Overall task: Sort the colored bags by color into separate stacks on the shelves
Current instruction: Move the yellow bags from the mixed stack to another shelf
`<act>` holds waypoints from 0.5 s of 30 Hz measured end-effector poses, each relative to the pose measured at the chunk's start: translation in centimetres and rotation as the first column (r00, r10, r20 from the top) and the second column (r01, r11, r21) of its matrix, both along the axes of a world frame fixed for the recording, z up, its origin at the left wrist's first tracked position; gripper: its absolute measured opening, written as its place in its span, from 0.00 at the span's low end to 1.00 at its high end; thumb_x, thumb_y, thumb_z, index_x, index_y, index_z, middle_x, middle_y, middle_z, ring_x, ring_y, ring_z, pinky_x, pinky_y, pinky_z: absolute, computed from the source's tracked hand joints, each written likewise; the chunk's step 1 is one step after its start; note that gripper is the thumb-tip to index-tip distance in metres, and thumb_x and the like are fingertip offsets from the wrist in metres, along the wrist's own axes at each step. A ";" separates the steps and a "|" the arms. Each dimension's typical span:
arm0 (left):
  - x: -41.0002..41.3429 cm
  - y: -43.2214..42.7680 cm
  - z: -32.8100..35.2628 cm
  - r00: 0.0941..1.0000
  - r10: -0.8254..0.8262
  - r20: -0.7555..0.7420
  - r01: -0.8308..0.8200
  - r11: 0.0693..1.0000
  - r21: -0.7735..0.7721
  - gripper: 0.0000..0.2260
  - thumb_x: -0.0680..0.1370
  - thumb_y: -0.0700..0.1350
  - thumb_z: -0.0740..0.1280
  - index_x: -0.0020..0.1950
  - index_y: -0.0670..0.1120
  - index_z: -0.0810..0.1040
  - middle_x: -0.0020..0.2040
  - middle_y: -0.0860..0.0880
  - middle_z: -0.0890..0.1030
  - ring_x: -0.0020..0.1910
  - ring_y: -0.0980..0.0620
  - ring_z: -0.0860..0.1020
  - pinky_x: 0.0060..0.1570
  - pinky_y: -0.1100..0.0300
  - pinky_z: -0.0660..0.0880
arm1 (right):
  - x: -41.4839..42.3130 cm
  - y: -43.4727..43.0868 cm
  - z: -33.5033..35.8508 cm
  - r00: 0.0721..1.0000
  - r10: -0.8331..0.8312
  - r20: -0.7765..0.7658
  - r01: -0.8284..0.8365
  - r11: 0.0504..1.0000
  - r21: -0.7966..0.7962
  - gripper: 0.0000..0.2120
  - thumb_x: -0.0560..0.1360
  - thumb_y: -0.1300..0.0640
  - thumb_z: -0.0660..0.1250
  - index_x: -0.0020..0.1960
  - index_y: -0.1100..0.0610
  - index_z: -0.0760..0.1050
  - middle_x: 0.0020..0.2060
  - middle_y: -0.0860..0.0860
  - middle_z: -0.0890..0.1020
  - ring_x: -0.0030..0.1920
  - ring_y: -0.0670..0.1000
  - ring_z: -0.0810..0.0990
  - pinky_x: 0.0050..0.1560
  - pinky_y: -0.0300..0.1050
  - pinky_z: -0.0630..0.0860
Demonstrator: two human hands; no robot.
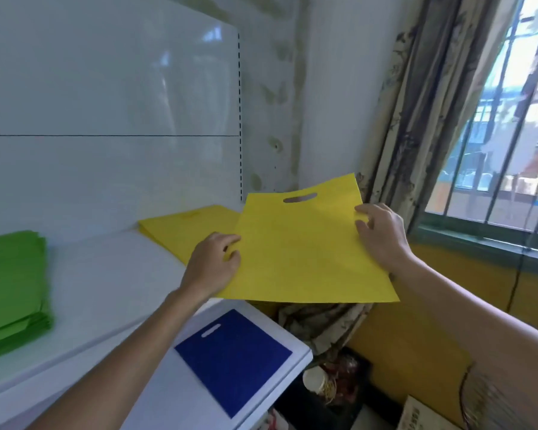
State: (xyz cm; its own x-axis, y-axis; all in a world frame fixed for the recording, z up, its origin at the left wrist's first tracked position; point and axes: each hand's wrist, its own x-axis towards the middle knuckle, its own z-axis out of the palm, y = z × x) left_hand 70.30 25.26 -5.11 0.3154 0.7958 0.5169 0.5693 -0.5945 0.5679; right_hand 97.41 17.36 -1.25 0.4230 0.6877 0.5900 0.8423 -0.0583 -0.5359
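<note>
The white back panel of the shelving fills the upper left. To the right, a patterned curtain hangs beside a barred window. The upper shelf runs out from the panel's foot, and the lower shelf juts forward beneath its front edge.

A yellow bag is held flat in the air past the right end of the upper shelf. Its handle cut-out points toward the wall, and its left part overlaps the yellow stack. A green stack sits at the left end of the upper shelf, cut off by the picture's edge. The yellow stack lies in the shelf's right rear corner, against the panel and well apart from the green one. A single blue bag lies flat on the lower shelf near its right front corner.

The left hand pinches the held bag's left edge with curled fingers. The right hand grips its right edge, fingers lying on top of the fabric. A paper cup stands among clutter below the shelves.
</note>
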 end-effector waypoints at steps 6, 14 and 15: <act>-0.9 3.8 1.7 0.988 0.156 -0.010 -0.156 0.987 0.046 0.15 0.77 0.41 0.62 0.64 0.45 0.74 0.59 0.46 0.75 0.52 0.52 0.72 0.52 0.62 0.67 | -0.2 8.4 1.7 0.986 0.166 0.001 -0.166 0.985 0.046 0.12 0.74 0.64 0.65 0.58 0.63 0.77 0.55 0.59 0.79 0.46 0.54 0.74 0.44 0.33 0.61; -4.0 6.5 0.7 0.852 0.515 -0.092 -0.518 0.855 -0.008 0.17 0.76 0.43 0.64 0.65 0.45 0.74 0.59 0.44 0.75 0.56 0.46 0.74 0.54 0.58 0.68 | -3.6 22.2 0.8 0.858 0.501 0.108 -0.482 0.861 -0.164 0.17 0.78 0.61 0.59 0.66 0.62 0.71 0.65 0.59 0.73 0.65 0.57 0.70 0.62 0.42 0.62; -4.0 6.7 0.4 0.837 0.536 -0.110 -0.542 0.840 -0.031 0.18 0.76 0.45 0.65 0.65 0.44 0.73 0.59 0.43 0.75 0.57 0.45 0.74 0.56 0.57 0.68 | -3.9 23.6 0.5 0.832 0.545 0.107 -0.517 0.830 -0.210 0.18 0.79 0.60 0.58 0.68 0.62 0.69 0.67 0.59 0.71 0.67 0.57 0.69 0.64 0.42 0.61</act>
